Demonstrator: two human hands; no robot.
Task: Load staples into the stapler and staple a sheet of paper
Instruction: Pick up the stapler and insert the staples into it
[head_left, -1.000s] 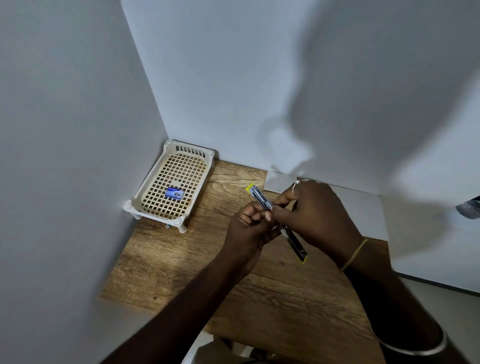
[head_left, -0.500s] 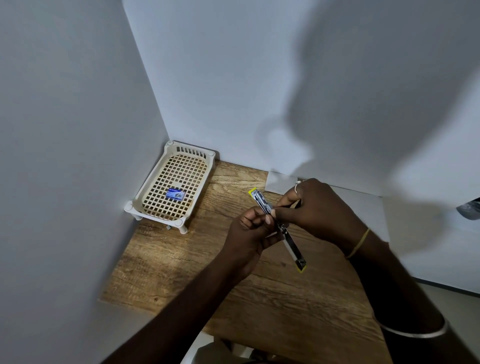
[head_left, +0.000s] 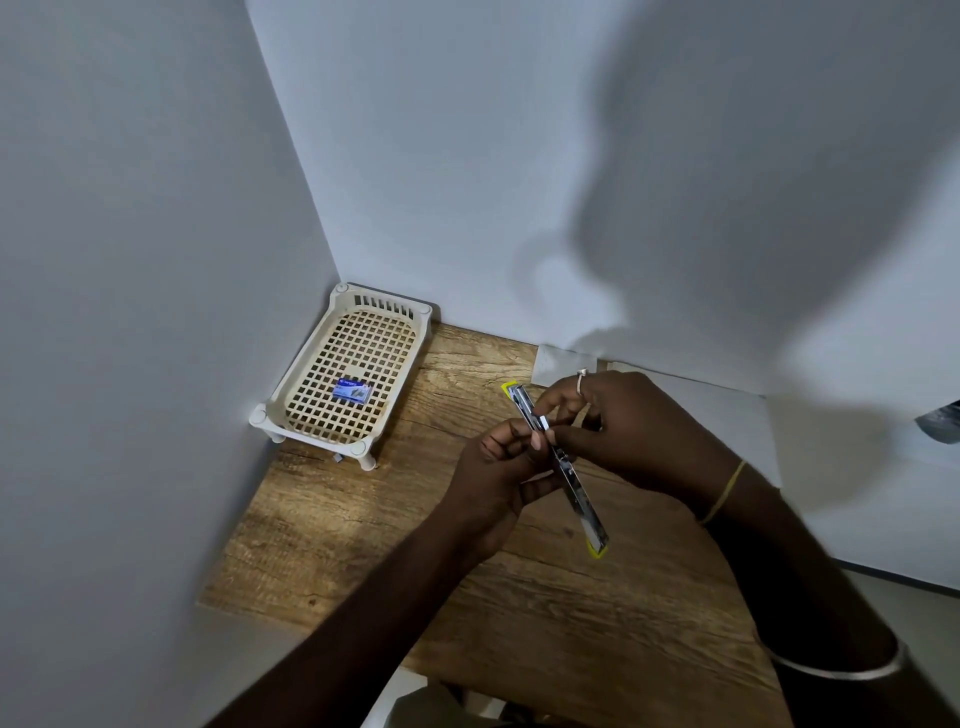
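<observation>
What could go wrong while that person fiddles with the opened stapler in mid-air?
1. The stapler hangs above the wooden desk, pinched only by the fingertips of the left hand and right hand. It might slip and drop.
2. Both hands' fingers crowd its middle, so they could get nipped if it folds shut.

Both forearms reach forward; the left hand (head_left: 496, 467) and right hand (head_left: 641, 431) meet, curled fingers pinching a slim silver, yellow-tipped stapler (head_left: 576, 486).
</observation>
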